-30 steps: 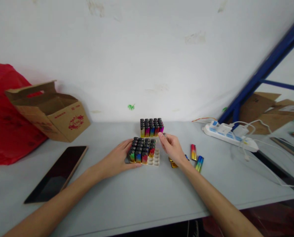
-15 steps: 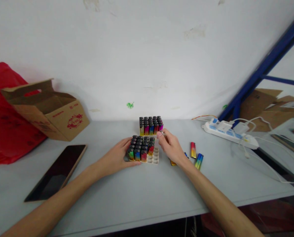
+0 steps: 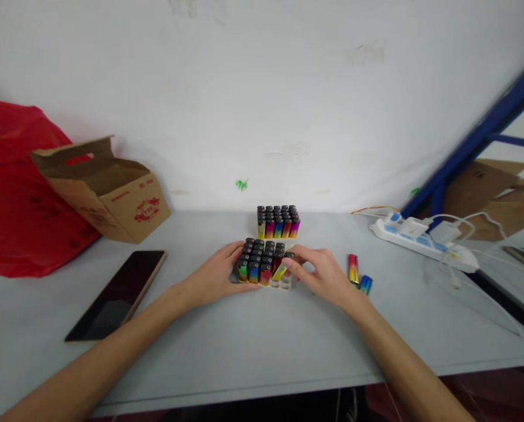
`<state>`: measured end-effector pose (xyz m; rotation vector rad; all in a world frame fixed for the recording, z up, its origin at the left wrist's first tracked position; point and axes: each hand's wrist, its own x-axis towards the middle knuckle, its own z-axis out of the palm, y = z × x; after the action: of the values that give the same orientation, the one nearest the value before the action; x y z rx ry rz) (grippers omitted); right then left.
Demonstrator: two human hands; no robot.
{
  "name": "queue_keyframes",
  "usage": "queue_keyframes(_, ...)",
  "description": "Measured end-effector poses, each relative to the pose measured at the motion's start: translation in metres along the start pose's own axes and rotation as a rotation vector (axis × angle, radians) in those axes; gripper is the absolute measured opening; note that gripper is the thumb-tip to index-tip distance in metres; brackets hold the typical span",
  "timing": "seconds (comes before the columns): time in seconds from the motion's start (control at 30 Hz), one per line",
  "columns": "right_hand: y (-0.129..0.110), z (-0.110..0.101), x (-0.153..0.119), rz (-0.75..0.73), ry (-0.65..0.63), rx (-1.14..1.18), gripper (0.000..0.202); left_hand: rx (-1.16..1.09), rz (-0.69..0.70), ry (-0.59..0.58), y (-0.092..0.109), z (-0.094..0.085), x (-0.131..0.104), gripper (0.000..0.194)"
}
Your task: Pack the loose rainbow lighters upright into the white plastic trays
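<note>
A white tray [image 3: 283, 285] near the table's middle holds several rainbow-coloured lighters [image 3: 258, 261] standing upright with black caps. My left hand [image 3: 215, 275] rests against the tray's left side. My right hand [image 3: 323, 272] pinches one tilted lighter [image 3: 282, 269] by its top at the tray's right edge, over empty slots. Behind it stands a second full block of lighters [image 3: 278, 221]. Two loose lighters [image 3: 359, 275] lie on the table just right of my right hand.
A black phone [image 3: 119, 293] lies at the left. An open cardboard box [image 3: 104, 193] and a red bag [image 3: 11, 187] stand at the back left. A white power strip [image 3: 424, 240] with cables sits at the right, by a blue frame [image 3: 473, 146].
My right hand came down from the tray's far right corner to its right edge, now tilting a lighter into the tray. The view shifted slightly; my left hand stayed put.
</note>
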<state>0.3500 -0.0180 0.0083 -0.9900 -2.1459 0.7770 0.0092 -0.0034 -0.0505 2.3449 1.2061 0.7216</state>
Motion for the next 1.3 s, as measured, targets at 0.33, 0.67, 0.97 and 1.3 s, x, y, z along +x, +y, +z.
queue_keyframes(0.33,0.016,0.002,-0.001,-0.087,-0.067,-0.123,0.06,0.0,0.018,-0.014,-0.002,0.001,0.001,0.091)
queue_keyframes(0.67,0.015,0.011,0.001,-0.106,-0.121,-0.361,0.041,0.027,0.045,0.007,-0.006,0.002,0.002,0.091)
queue_keyframes(0.97,0.033,-0.043,-0.005,0.123,0.07,-0.518,0.059,0.015,0.002,0.012,-0.004,-0.001,0.0,0.095)
queue_keyframes(1.3,0.076,-0.113,-0.038,0.707,0.088,-0.564,0.02,0.046,0.014,0.053,-0.009,0.003,0.001,0.094)
